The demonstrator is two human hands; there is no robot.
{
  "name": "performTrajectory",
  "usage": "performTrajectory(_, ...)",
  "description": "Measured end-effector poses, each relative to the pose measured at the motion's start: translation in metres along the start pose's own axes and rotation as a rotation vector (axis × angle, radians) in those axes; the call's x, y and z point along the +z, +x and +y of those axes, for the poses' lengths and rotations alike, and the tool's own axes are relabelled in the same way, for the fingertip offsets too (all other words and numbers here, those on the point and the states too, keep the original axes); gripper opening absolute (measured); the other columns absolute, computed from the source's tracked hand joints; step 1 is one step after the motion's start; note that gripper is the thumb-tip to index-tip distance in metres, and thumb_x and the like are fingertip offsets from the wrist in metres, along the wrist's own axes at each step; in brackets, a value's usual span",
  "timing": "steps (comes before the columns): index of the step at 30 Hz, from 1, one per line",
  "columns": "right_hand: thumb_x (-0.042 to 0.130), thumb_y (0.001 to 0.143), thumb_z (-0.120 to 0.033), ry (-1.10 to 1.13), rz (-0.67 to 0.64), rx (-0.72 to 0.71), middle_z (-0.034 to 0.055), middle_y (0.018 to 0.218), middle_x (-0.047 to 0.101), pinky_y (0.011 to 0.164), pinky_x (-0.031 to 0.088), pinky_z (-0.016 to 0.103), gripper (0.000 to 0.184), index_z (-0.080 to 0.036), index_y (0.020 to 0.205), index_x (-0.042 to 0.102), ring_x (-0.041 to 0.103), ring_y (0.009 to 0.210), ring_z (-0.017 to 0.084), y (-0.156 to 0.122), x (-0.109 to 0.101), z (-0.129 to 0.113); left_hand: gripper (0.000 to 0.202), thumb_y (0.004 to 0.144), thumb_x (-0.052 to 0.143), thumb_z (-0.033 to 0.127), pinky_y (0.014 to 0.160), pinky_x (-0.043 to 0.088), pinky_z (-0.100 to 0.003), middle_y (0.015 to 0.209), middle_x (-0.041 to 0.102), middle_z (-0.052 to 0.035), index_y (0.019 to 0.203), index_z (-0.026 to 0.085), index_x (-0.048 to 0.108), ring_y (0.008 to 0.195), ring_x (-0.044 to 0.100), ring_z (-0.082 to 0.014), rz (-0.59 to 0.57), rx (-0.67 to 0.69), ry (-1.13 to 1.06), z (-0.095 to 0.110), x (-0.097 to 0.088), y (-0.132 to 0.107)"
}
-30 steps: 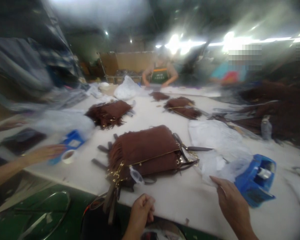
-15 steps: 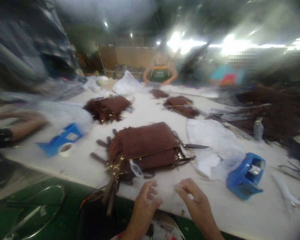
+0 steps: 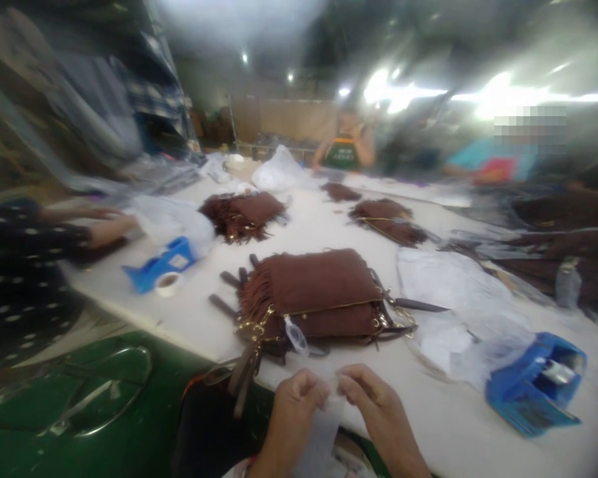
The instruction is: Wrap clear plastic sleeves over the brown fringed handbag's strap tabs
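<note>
My left hand (image 3: pixel 293 411) and my right hand (image 3: pixel 379 413) meet at the near edge of the white table (image 3: pixel 329 219), both pinched on a thin pale translucent sheet (image 3: pixel 319 438) that hangs down between them. Just beyond my hands lies a brown fringed suede bag (image 3: pixel 313 299) with gold hardware, dark straps and a small clear packet at its front. A blue tape dispenser (image 3: pixel 537 384) sits to the right of my right hand, next to crumpled clear plastic bags (image 3: pixel 453 312).
More brown fringed bags (image 3: pixel 242 214) (image 3: pixel 386 219) lie farther back. A second blue tape dispenser (image 3: pixel 160 265) with a tape roll sits at left, near another person's arm in a dotted dark sleeve (image 3: pixel 24 259). Other people stand at the far side. A green surface (image 3: pixel 80 398) lies below left.
My right hand left the plastic by the blue dispenser and came in to my left hand; both now pinch a pale sheet. The view shifted left; the person at left drew an arm back.
</note>
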State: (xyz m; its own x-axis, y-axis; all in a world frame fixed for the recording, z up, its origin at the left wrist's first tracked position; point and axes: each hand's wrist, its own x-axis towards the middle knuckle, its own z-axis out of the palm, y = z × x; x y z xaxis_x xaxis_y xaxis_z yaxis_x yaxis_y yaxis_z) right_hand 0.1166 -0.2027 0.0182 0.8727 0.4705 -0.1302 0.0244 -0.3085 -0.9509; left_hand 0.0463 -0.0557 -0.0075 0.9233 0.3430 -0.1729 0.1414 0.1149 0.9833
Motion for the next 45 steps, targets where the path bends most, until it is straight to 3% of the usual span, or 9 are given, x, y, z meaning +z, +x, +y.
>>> performTrajectory(4,0.051,0.089,-0.045,-0.070,-0.070,-0.024,-0.0028,0.071,0.060,0.064,0.039,0.024,0.028,-0.022,0.077,0.061,0.050,0.068,0.015,-0.001,0.018,-0.006,0.032,0.089,0.050,0.038,0.058,0.027,-0.027,0.058,0.049,0.0025,0.062,0.020,0.050,0.059,0.045,-0.0143,0.079,0.097,0.341,-0.002,-0.021,-0.012)
performTrajectory(7,0.051,0.089,-0.046,-0.089,-0.137,-0.019,-0.0025,0.070,0.059,0.062,0.039,0.024,0.029,-0.021,0.078,0.061,0.051,0.067,0.016,-0.004,0.033,-0.004,0.032,0.090,0.048,0.038,0.059,0.027,-0.028,0.060,0.050,0.0010,0.063,0.021,0.051,0.061,0.046,-0.0155,0.114,0.115,0.456,-0.013,-0.034,-0.018)
performTrajectory(9,0.051,0.088,-0.046,-0.108,-0.151,-0.006,-0.0026,0.068,0.058,0.061,0.039,0.024,0.029,-0.021,0.077,0.061,0.051,0.066,0.016,-0.004,0.041,-0.002,0.034,0.089,0.049,0.041,0.058,0.028,-0.028,0.061,0.050,0.0005,0.064,0.020,0.054,0.061,0.046,-0.0155,0.101,0.065,0.372,-0.020,-0.040,-0.021)
performTrajectory(15,0.050,0.089,-0.046,-0.174,-0.160,-0.054,-0.0027,0.069,0.059,0.062,0.039,0.024,0.029,-0.022,0.077,0.061,0.052,0.068,0.016,-0.004,0.057,0.002,0.036,0.074,0.069,0.048,0.054,0.032,-0.024,0.063,0.056,-0.0004,0.073,0.012,0.065,0.057,0.046,-0.0124,-0.036,-0.141,-0.229,-0.022,-0.049,-0.024)
performTrajectory(20,0.050,0.090,-0.045,-0.115,-0.211,-0.067,-0.0023,0.071,0.060,0.062,0.039,0.024,0.028,-0.021,0.080,0.062,0.052,0.069,0.016,-0.010,0.070,-0.001,0.043,0.063,0.078,0.051,0.049,0.027,-0.023,0.054,0.049,0.0028,0.060,0.013,0.057,0.050,0.039,-0.0091,0.001,-0.173,-0.253,-0.024,-0.062,-0.030)
performTrajectory(27,0.054,0.088,-0.046,0.119,-0.334,0.030,-0.0050,0.066,0.047,0.056,0.036,0.023,0.026,-0.020,0.088,0.060,0.045,0.062,0.013,-0.017,0.095,0.008,0.039,0.063,0.077,0.044,0.050,0.027,-0.023,0.054,0.046,0.0050,0.060,0.017,0.049,0.052,0.038,-0.0092,0.164,-0.085,-0.149,-0.031,-0.084,-0.045)
performTrajectory(32,0.058,0.085,-0.050,0.182,-0.389,0.072,-0.0026,0.070,0.054,0.058,0.040,0.025,0.034,-0.020,0.100,0.060,0.050,0.065,0.015,-0.018,0.109,0.010,0.030,0.065,0.074,0.034,0.051,0.028,-0.023,0.058,0.044,0.0056,0.062,0.018,0.049,0.055,0.038,-0.0103,0.249,-0.058,-0.037,-0.020,-0.097,-0.054)
performTrajectory(39,0.061,0.083,-0.048,0.234,-0.497,0.084,-0.0001,0.078,0.061,0.057,0.041,0.025,0.031,-0.019,0.095,0.061,0.053,0.065,0.014,-0.018,0.134,0.004,0.026,0.075,0.065,0.036,0.052,0.028,-0.024,0.060,0.043,0.0049,0.064,0.017,0.050,0.058,0.038,-0.0115,0.300,-0.047,0.092,-0.018,-0.116,-0.065)
performTrajectory(45,0.060,0.083,-0.040,0.082,-0.492,0.071,0.0021,0.083,0.066,0.060,0.044,0.026,0.023,-0.019,0.093,0.064,0.058,0.071,0.017,-0.015,0.146,0.010,0.031,0.088,0.050,0.038,0.057,0.029,-0.024,0.061,0.048,0.0035,0.064,0.019,0.050,0.062,0.045,-0.0132,0.315,-0.049,0.341,-0.025,-0.130,-0.066)
